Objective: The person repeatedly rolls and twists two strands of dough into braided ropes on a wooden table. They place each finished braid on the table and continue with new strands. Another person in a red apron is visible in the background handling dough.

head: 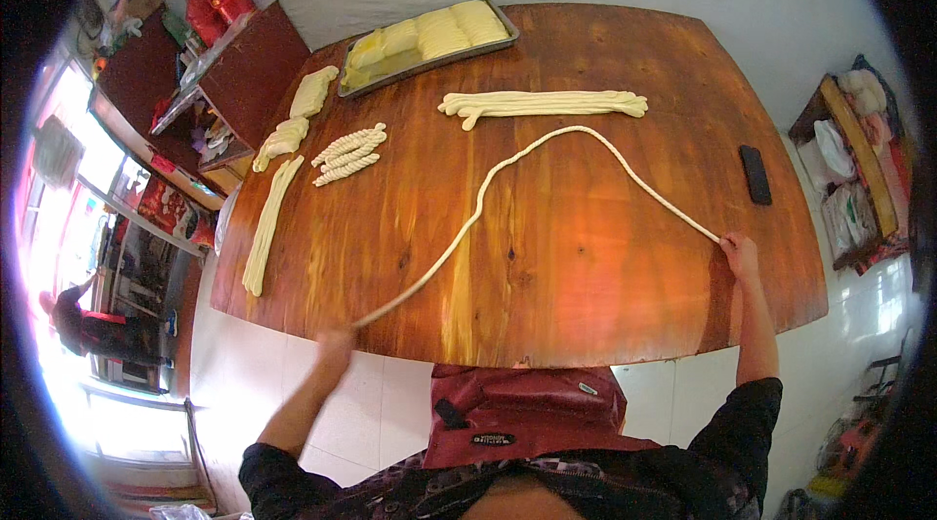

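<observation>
A long twisted dough rope [477, 209] runs in a high arch across the wooden table [585, 300]. One end is pinched in my right hand [741, 256], over the right side of the tabletop. My left hand [337, 348], blurred, grips the other end at the table's front left edge. Beyond the arch lies a bundle of long dough strands [545, 104], side by side. To the left are short twisted dough pieces [350, 154], a narrow bundle of dough strands [271, 227] and folded twisted dough pieces [312, 94].
A metal tray [432, 64] with rows of dough and yellowish liquid stands at the back. A black phone [755, 174] lies near the right edge. Cabinets [252, 80] stand at left, a loaded shelf [856, 161] at right. Another person [110, 329] is far left.
</observation>
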{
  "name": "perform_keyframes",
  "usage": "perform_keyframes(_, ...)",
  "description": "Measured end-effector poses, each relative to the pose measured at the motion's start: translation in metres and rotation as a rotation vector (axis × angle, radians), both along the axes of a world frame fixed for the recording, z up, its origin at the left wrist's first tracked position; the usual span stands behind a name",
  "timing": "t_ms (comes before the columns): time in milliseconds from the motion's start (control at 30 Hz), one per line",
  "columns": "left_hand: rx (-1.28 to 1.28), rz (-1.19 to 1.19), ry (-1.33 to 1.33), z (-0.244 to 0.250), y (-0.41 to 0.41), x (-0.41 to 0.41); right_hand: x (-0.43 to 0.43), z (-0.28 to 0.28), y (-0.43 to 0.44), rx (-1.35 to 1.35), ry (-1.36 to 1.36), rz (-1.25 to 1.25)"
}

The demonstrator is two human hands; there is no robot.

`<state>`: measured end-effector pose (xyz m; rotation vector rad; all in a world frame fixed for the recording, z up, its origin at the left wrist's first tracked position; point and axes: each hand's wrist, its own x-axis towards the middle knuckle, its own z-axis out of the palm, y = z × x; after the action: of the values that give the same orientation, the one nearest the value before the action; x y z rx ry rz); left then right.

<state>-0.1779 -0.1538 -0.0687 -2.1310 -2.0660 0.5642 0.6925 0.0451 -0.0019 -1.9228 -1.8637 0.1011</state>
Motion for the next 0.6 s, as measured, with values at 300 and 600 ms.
perform_keyframes(300, 0.665, 0.303, 0.055, 0.127, 0.009, -0.205, 0.147, -0.014, -0.068, -0.111, 1.346, -0.373)
perform_keyframes(600, 0.901, 0.177, -0.746, 0.189, 0.083, 0.106, 0.331, 0.165, -0.084, 0.735, -0.026, -1.257)
